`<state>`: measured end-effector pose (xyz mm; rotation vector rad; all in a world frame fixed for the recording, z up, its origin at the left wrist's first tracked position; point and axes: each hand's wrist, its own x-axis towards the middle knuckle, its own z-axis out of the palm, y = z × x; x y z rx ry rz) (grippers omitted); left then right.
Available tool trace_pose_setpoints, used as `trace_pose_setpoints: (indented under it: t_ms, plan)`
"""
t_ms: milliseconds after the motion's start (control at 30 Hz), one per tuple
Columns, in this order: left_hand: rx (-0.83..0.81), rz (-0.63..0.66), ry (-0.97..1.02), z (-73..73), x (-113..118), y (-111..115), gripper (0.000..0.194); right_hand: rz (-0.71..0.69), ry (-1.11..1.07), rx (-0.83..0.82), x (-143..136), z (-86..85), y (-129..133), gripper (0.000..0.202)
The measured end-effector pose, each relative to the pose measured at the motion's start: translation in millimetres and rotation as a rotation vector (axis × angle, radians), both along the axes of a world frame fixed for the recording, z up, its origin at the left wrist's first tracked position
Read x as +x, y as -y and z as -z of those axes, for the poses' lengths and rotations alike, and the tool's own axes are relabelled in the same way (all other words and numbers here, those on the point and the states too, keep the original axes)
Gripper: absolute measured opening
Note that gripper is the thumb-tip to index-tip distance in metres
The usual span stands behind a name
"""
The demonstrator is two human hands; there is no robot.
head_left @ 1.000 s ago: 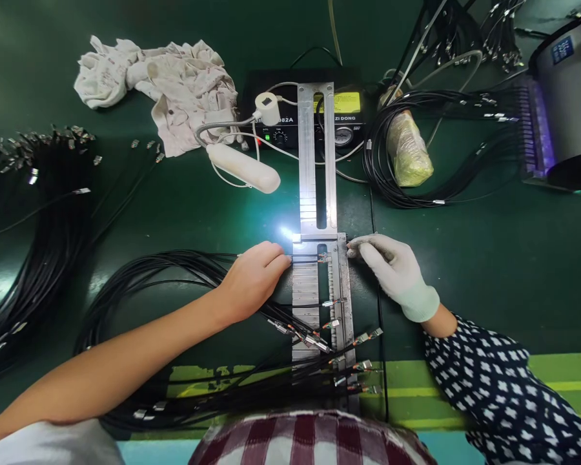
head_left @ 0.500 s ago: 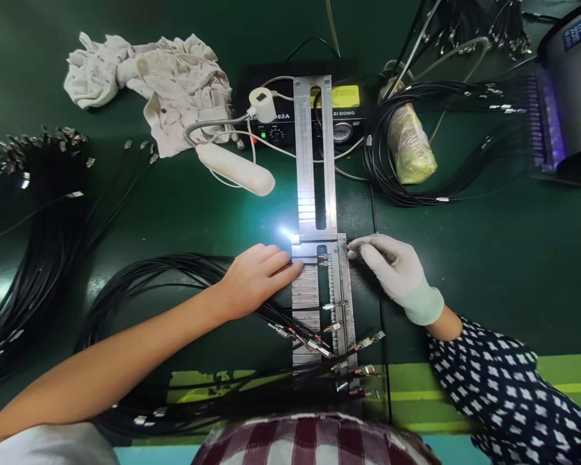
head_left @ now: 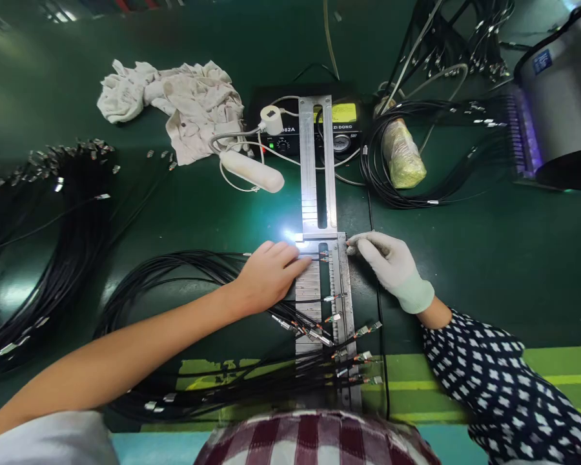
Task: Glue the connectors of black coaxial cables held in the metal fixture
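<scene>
My left hand (head_left: pixel 268 274) is bare and lies palm down with its fingers stretched out over the left edge of a slotted metal fixture (head_left: pixel 308 284). Thin black cables (head_left: pixel 184 261) run under it, and two small connector ends (head_left: pixel 325 256) show beyond the fingertips, across the fixture's gap. In a white glove, my right hand (head_left: pixel 387 261) is closed in a pinch against the fixture's right rail (head_left: pixel 343 284). What its fingertips grip is too small to tell. More cables with metal plugs (head_left: pixel 363 356) cross the fixture's lower part.
A lit white lamp (head_left: pixel 252 171) on a bendy neck hangs left of the fixture. Behind stands a black control box (head_left: pixel 283 139). Crumpled cloth (head_left: pixel 198 116), a cable bundle (head_left: pixel 77 213), a wrapped yellowish block (head_left: pixel 404 158) and a grey cylindrical machine (head_left: pixel 566 97) lie around.
The camera view has shifted slightly, moving the whole scene. My left fingers reach a little farther right over the fixture. My right hand keeps its pinch at the rail.
</scene>
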<state>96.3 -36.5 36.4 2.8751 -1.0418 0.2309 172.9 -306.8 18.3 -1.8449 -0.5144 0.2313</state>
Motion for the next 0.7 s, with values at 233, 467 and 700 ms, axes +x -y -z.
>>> trace_pose_setpoints:
  t_ms: [233,467,700]
  plan:
    - [0.078,0.010,0.026,3.3,14.0,18.8,0.040,0.033,0.054,-0.053,-16.8,-0.4,7.3,0.027]
    - [0.020,-0.004,-0.103,4.7,15.7,10.9,0.041,0.063,0.025,-0.049,-21.9,3.5,6.0,0.028]
    - [-0.038,0.020,-0.190,-2.6,25.8,14.7,0.041,0.060,0.092,-0.095,-21.8,-0.1,5.1,0.028]
